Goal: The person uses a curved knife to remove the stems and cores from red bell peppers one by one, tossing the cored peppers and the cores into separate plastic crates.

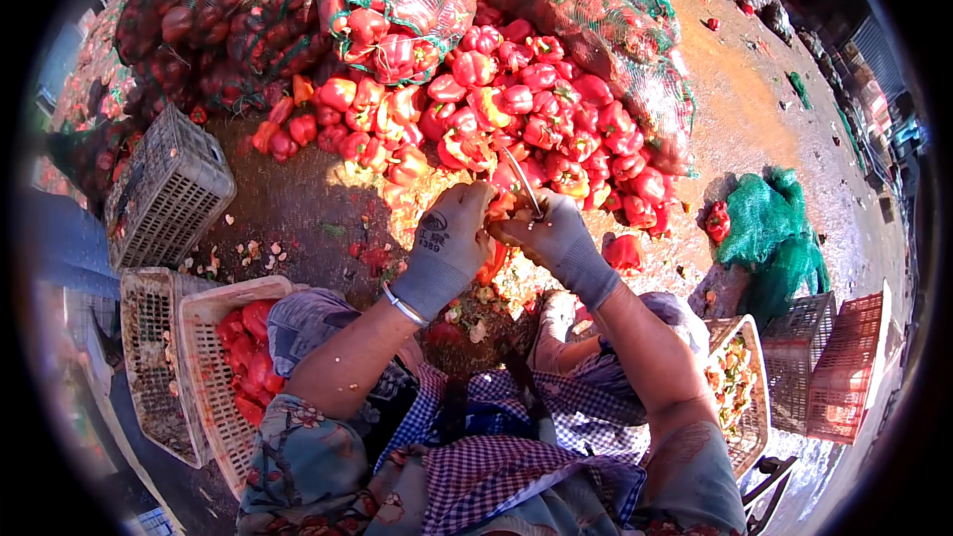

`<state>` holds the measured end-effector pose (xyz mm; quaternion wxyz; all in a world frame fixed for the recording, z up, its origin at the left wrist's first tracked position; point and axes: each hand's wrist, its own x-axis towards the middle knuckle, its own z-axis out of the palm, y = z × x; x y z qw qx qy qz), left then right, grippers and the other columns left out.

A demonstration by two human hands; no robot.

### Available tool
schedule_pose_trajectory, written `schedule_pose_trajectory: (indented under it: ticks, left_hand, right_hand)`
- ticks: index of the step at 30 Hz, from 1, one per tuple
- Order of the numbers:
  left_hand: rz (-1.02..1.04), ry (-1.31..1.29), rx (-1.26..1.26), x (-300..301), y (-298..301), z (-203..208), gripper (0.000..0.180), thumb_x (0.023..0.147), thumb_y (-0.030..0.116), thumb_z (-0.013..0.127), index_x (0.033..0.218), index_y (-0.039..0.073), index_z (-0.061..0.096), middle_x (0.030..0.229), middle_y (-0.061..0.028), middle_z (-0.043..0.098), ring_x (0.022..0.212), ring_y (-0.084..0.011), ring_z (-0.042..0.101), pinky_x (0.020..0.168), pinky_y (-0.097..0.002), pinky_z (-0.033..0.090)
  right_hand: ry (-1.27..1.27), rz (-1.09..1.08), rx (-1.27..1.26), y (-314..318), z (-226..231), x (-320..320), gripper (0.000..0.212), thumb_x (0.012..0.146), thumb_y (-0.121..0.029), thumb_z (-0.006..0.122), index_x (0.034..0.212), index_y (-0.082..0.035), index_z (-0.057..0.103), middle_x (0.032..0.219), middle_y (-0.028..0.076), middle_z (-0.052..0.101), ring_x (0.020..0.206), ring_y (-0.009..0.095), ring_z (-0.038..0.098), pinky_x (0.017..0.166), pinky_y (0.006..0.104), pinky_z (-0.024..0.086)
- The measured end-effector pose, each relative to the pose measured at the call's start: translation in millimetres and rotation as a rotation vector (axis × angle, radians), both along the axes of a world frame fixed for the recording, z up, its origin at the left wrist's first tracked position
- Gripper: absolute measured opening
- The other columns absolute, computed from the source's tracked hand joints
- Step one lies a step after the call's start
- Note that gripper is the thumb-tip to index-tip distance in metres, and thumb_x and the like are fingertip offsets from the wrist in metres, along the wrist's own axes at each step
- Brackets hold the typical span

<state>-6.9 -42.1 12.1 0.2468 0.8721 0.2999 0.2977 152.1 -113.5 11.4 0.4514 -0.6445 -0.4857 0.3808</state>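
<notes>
My gloved left hand (pixel 444 243) is closed around a red bell pepper (pixel 492 263), much of it hidden by the fingers. My gloved right hand (pixel 561 243) meets it from the right, fingers pinched on a thin metal coring tool (pixel 523 182) whose pale shaft points up and away. Just beyond both hands lies a large heap of red bell peppers (pixel 541 104), some streaked orange. Pale seed cores and scraps (pixel 516 283) litter the ground beneath my hands.
Bulging mesh sacks of peppers (pixel 397 0) stand behind the heap. A crate of red pepper pieces (pixel 213 323) is at my left, beside an upturned crate (pixel 174 189). At my right are a crate of cores (pixel 754 367), green netting (pixel 769 238) and stacked crates (pixel 844 367).
</notes>
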Motion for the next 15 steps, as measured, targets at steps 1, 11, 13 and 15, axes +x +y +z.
schedule_pose_trajectory:
  ticks: [1,11,13,15]
  left_hand:
    - [0.008,-0.016,-0.003,2,-2,2,0.036,0.073,-0.003,0.062,0.108,0.001,0.053,0.094,-0.0214,0.059,0.093,-0.0406,0.059,0.079,-0.0485,0.049]
    - [0.074,-0.300,-0.221,1,9,8,0.035,0.082,0.005,0.066,0.114,-0.003,0.053,0.102,-0.0248,0.062,0.098,-0.0403,0.063,0.082,-0.0424,0.051]
    - [0.103,-0.375,-0.361,-15,23,-4,0.039,0.085,0.006,0.067,0.120,-0.003,0.052,0.103,-0.0181,0.064,0.096,-0.0277,0.065,0.084,-0.0356,0.051]
    - [-0.020,-0.550,-0.566,-19,32,-14,0.036,0.086,0.004,0.065,0.120,-0.002,0.052,0.102,-0.0121,0.063,0.094,-0.0201,0.063,0.084,-0.0322,0.050]
  right_hand:
    - [-0.061,-0.018,-0.018,-3,4,1,0.021,0.080,-0.020,0.080,0.081,-0.005,0.064,0.061,-0.002,0.056,0.054,0.006,0.052,0.049,0.0248,0.040]
    - [-0.778,-0.263,0.265,-66,78,30,0.019,0.082,-0.023,0.073,0.084,-0.005,0.067,0.066,0.013,0.062,0.063,0.032,0.063,0.058,0.0407,0.048]
    - [-0.642,-0.395,0.188,-93,99,40,0.019,0.083,-0.021,0.073,0.080,-0.004,0.066,0.064,0.015,0.059,0.059,0.031,0.060,0.056,0.0402,0.045]
    - [-0.994,-0.484,0.148,-141,94,78,0.018,0.082,-0.019,0.073,0.080,-0.005,0.063,0.070,0.015,0.062,0.067,0.033,0.063,0.060,0.0401,0.047]
